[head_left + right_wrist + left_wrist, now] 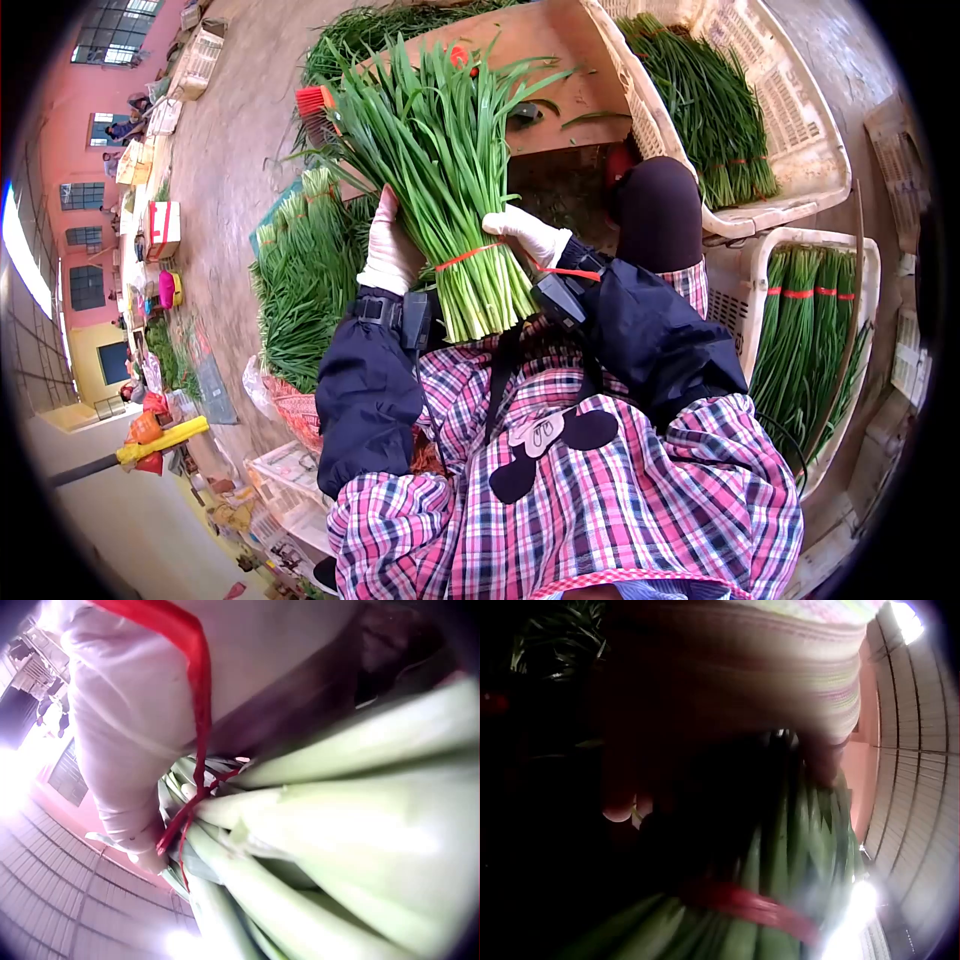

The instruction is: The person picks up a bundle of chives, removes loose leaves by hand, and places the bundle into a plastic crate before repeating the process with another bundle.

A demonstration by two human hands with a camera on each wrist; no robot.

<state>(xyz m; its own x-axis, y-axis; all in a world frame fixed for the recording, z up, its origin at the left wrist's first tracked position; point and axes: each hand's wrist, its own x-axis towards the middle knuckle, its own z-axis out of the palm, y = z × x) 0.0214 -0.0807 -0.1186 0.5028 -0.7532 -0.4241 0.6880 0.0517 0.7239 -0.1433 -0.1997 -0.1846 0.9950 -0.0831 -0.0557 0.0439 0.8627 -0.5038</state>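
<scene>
A bundle of long green leafy stalks (430,170) is held upright above the lap, pale cut ends toward the body. A red tie (468,257) circles its lower part; in the right wrist view the red tie (201,796) shows a knot with loose ends. The gloved left hand (390,245) grips the bundle's left side, thumb up along the leaves; the left wrist view is dark around the left hand (810,682). On the other side the gloved right hand (530,235) holds the bundle just above the tie, with a red strand trailing over that wrist.
Loose green stalks (305,290) are piled at the left. A crate (800,90) with a tied bundle stands at upper right, and another crate (868,290) with tied bundles below it. A red-bristled brush (315,100) lies by a brown board (585,75) beyond the bundle.
</scene>
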